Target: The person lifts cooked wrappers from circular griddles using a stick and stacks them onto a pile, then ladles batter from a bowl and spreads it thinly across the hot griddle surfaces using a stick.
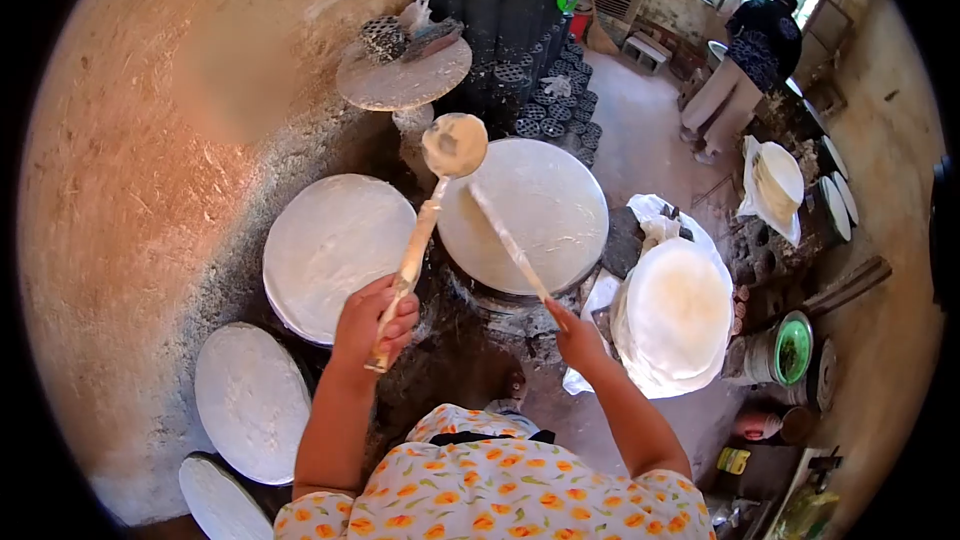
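Observation:
My left hand (372,325) is wrapped round the handle of a ladle (455,145), whose round, batter-smeared bowl is raised at the near left edge of a large round griddle (540,220). A thin pale layer covers much of that griddle. In my right hand (580,338) is a flat wooden stick (505,235), its far end over the griddle's left part. Whether the stick touches the surface I cannot tell. To the right, a stack of round white sheets (680,308) lies on white cloth.
Round white-topped griddles (338,255) line the left side, beside the wall. Stacked coal briquettes (500,20) and a round board (404,75) stand behind. A person (750,55) bends at the back right. A green basin (793,348) is at the right.

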Demonstrator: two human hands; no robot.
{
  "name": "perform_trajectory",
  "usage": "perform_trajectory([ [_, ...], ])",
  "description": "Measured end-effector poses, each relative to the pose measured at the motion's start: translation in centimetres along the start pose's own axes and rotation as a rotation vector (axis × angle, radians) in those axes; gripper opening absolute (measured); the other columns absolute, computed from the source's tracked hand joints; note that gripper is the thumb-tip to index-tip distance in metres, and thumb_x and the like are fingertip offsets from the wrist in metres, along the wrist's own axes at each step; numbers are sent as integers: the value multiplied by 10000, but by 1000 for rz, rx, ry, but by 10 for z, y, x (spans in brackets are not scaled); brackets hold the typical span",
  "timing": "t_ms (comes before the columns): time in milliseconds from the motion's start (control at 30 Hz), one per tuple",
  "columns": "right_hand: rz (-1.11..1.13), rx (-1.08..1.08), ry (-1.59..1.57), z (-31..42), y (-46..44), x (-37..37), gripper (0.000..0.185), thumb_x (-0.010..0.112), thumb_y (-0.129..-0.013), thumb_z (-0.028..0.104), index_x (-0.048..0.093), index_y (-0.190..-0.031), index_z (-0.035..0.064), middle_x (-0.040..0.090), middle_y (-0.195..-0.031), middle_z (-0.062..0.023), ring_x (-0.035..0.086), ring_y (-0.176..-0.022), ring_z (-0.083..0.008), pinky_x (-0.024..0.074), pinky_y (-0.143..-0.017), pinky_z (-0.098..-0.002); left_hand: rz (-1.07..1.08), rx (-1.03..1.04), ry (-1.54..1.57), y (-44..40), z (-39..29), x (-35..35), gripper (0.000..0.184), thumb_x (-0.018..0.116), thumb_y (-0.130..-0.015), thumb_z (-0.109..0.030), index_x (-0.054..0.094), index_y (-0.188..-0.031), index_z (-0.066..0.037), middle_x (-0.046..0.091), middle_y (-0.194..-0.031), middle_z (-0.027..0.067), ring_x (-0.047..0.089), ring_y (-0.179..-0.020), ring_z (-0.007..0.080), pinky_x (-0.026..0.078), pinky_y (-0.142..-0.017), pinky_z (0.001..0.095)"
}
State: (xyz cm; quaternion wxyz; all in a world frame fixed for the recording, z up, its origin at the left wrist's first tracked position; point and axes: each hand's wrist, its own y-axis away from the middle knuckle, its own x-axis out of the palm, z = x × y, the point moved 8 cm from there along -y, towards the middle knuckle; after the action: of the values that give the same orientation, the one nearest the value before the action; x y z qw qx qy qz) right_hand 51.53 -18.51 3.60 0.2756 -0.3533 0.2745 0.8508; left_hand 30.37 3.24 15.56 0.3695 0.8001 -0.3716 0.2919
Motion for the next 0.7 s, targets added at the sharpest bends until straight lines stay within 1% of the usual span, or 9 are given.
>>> perform_trajectory([
  [67, 113, 35, -12, -20, 15, 21, 620, 484, -757, -36, 435, -1345, 153, 579, -1161, -225, 570, -1061, -374, 453, -893, -379, 18, -3, 59, 12, -15, -16, 389, 418, -853, -45, 378, -1210, 105, 416, -706, 58, 376, -449, 65, 330, -289, 172],
  [133, -389, -232, -161, -29, 17, 1, 623, 460, -748, -69, 429, -1347, 99, 540, -1248, -202, 539, -1141, -328, 424, -943, -344, 56, 36, 152, 33, -32, -24, 424, 418, -854, -45, 358, -1240, 121, 420, -723, 63, 376, -453, 64, 339, -292, 170],
  [167, -358, -2, -350, -44, 22, 8, 646, 438, -740, -91, 394, -1365, 64, 495, -1313, -185, 503, -1195, -300, 400, -970, -326, 77, 75, 189, 45, -42, -28, 376, 435, -846, -40, 410, -1196, 94, 438, -729, 71, 384, -446, 66, 319, -296, 168],
  [233, -190, 74, -255, -29, 33, 37, 689, 448, -737, -82, 362, -1392, 113, 520, -1276, -201, 541, -1143, -316, 432, -927, -328, 2, 204, 188, 77, -63, -33, 380, 436, -853, -45, 406, -1204, 98, 428, -721, 63, 385, -443, 67, 321, -286, 174],
  [300, -53, -127, -52, -23, 33, 70, 696, 461, -739, -61, 377, -1390, 169, 562, -1187, -231, 595, -1029, -355, 481, -822, -362, -2, 344, 190, 111, -83, -43, 397, 434, -867, -58, 391, -1229, 102, 414, -709, 52, 374, -440, 59, 312, -281, 165],
  [400, -66, -449, -168, 17, 13, 64, 683, 444, -743, -72, 404, -1371, 193, 612, -1003, -240, 614, -833, -394, 496, -715, -418, -168, 612, 69, 179, -103, -59, 412, 434, -883, -60, 369, -1255, 105, 403, -706, 47, 352, -436, 51, 308, -282, 158],
  [433, 74, -308, -164, 32, 0, 62, 669, 449, -739, -76, 433, -1351, 195, 599, -1057, -248, 603, -909, -407, 496, -759, -412, -249, 701, 69, 205, -104, -61, 412, 431, -889, -59, 362, -1260, 107, 400, -708, 46, 347, -436, 48, 307, -283, 157],
  [633, 155, -870, -164, 141, -63, 110, 659, 477, -743, -79, 433, -1350, 171, 537, -1206, -234, 548, -1070, -394, 479, -846, -411, -541, 1184, 46, 370, -50, -75, 436, 360, -947, -73, 257, -1321, 126, 389, -764, 54, 370, -494, 56, 341, -310, 167],
  [700, 274, -798, -58, 170, -74, 132, 679, 497, -740, -73, 417, -1358, 197, 534, -1208, -233, 572, -1020, -394, 487, -808, -434, -668, 1320, 54, 428, -15, -70, 417, 366, -950, -62, 276, -1308, 132, 394, -783, 56, 361, -511, 54, 330, -328, 167],
])
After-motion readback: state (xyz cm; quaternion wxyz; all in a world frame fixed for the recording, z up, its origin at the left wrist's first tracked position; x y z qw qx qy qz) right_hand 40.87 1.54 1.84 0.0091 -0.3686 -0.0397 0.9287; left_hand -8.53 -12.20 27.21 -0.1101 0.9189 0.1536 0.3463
